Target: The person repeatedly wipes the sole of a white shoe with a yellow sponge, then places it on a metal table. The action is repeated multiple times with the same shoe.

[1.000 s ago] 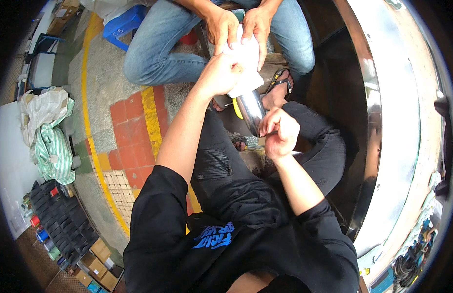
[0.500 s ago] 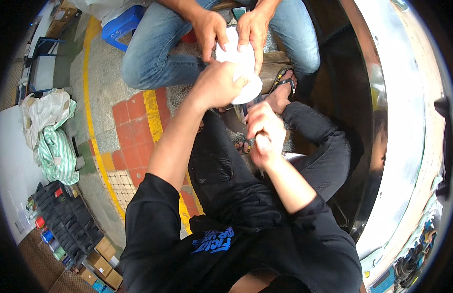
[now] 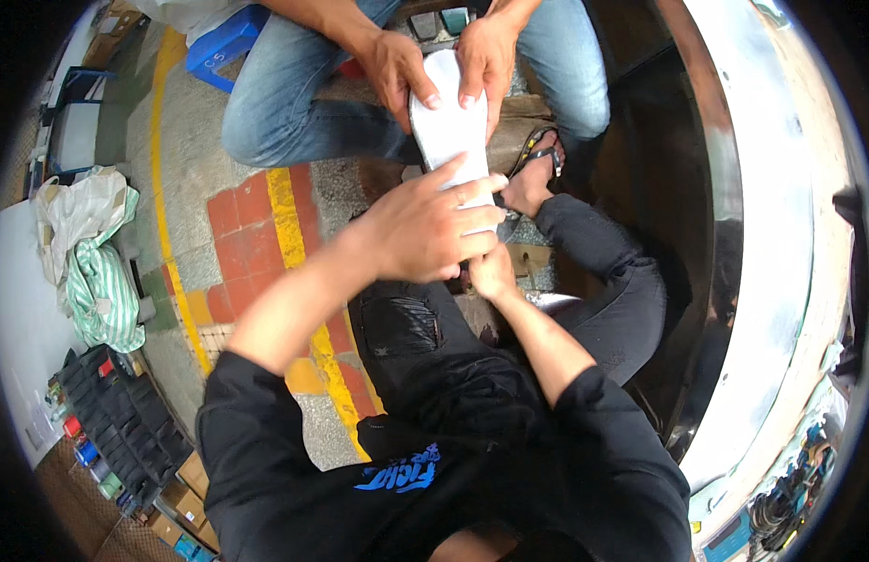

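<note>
Looking down through the head camera, we see our left hand (image 3: 425,229) laid over the near end of a white, flat, elongated piece (image 3: 448,131) shaped like a shoe insole. Its fingers (image 3: 476,187) are stretched forward and lie close together across the white surface, the thumb side hidden beneath, so we cannot tell whether the hand truly clamps the piece or only presses on it. Our right hand (image 3: 492,272) sits just under and behind the left one, closed into a loose fist; what it pinches, if anything, is covered by the left hand (we cannot tell).

At the far end of the white piece, another person's two hands hold it: one hand (image 3: 397,70) on the left side of the picture and one hand (image 3: 486,56) on the right, each with its thumb pressed flat on top and its fingers wrapped around the edge. That person sits facing us in blue jeans (image 3: 284,103), with a sandalled foot (image 3: 537,173) just beside the white piece.

Our own legs are in black trousers (image 3: 434,356), and our black sleeves fill the lower picture. Below the hands lies a floor of red tiles (image 3: 242,220) crossed by a yellow stripe (image 3: 284,201). To the left rests a striped green and white bag (image 3: 102,290), well apart from the hands, and a curved metal surface (image 3: 772,234) bends along the right.
</note>
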A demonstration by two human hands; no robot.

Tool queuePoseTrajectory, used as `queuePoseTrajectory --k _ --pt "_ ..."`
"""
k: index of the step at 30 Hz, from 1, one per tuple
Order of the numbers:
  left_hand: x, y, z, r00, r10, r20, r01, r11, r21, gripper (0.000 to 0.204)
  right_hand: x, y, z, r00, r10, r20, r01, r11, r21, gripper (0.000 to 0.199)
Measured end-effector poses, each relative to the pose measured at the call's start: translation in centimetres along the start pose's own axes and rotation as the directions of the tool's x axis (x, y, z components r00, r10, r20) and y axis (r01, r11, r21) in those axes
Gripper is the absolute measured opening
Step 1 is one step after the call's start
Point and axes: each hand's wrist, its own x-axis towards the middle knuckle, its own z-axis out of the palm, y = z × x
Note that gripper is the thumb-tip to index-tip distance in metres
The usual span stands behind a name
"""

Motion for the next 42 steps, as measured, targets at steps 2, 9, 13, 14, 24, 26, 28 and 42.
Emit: queuePoseTrajectory --k 2,9,13,14,24,26,28,42 --pt "2.1 -3.2 1.9 0.967 0.252 0.029 -0.252 0.968 -0.003 0.054 0.8 1.9 1.4 0.996 -0.046 -0.072 0.047 0.999 0.019 0.034" --pt "2.2 -4.7 4.8 0.978 0.207 0.022 -0.207 0.978 0.005 0.063 4.4 2.2 -2.5 0.894 0.418 0.161 -0.325 0.853 -0.408 0.047" --pt "1.6 -2.2 4.8 0.994 -0.087 -0.065 0.091 0.995 0.049 0.062 1.7 -2.1 -9.5 0.839 0.490 0.238 -0.164 0.643 -0.748 0.054" --pt "1.5 -1.4 5.2 0.979 -0.186 -0.080 0.192 0.979 0.074 0.061 -0.4 -3.5 -11.3 0.868 0.455 0.198 -0.181 0.662 -0.727 0.053" --pt "0.6 2.3 5.3 0.853 -0.474 -0.219 0.478 0.878 -0.038 0.069 -21.6 -6.5 -41.2 0.796 0.104 -0.597 -0.350 0.883 -0.313 0.054" --pt "-0.7 1.8 3.6 0.882 -0.447 -0.148 0.440 0.895 -0.079 0.075 -21.7 -3.1 -44.9 0.573 -0.016 -0.820 -0.653 0.595 -0.468 0.062" --pt "-2.1 0.8 2.2 0.872 -0.489 -0.034 0.489 0.872 0.005 0.077 -21.3 -0.7 -45.6 0.452 0.031 -0.891 -0.862 0.270 -0.428 0.068" --pt "-0.8 -0.8 2.1 0.938 -0.342 0.048 0.338 0.938 0.082 0.075 1.9 -10.1 -6.0 0.937 -0.088 -0.338 0.312 0.648 0.695 0.032"
